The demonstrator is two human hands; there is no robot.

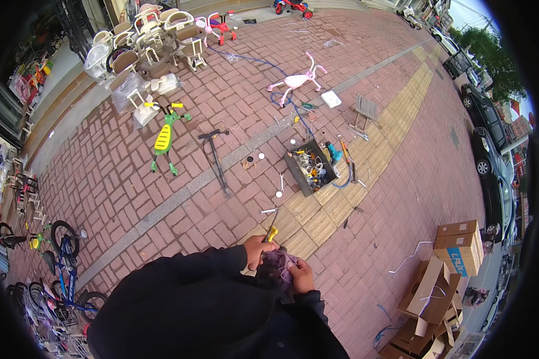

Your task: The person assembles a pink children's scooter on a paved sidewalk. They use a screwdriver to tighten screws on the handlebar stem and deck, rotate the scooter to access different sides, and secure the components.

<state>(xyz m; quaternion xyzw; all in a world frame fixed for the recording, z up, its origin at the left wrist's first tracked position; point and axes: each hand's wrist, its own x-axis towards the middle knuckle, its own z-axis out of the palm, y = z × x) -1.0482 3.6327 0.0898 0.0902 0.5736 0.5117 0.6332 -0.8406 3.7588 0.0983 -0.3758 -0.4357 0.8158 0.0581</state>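
My left hand (pixel 257 250) is closed, with a yellow-handled screwdriver (pixel 272 233) sticking out past its fingers, its thin dark shaft pointing away from me. Close beside it, my right hand (pixel 301 276) grips a crumpled, purplish, thin bundle (pixel 276 263) that looks like a plastic bag. This bundle lies between both hands, against my dark jacket, and what is inside it cannot be made out. Just ahead on the paving is a small pale strip (pixel 269 210). A wrench (pixel 282 182) lies beyond that.
An open toolbox (pixel 308 170) full of tools stands ahead, with a teal power drill (pixel 333 152) beside it. A hand pump (pixel 215 161), a green-yellow ride-on frame (pixel 163 139) and a pink one (pixel 296 79) stand farther off. Cardboard boxes (pixel 458 245) are stacked right; bicycles (pixel 69 263) stand left.
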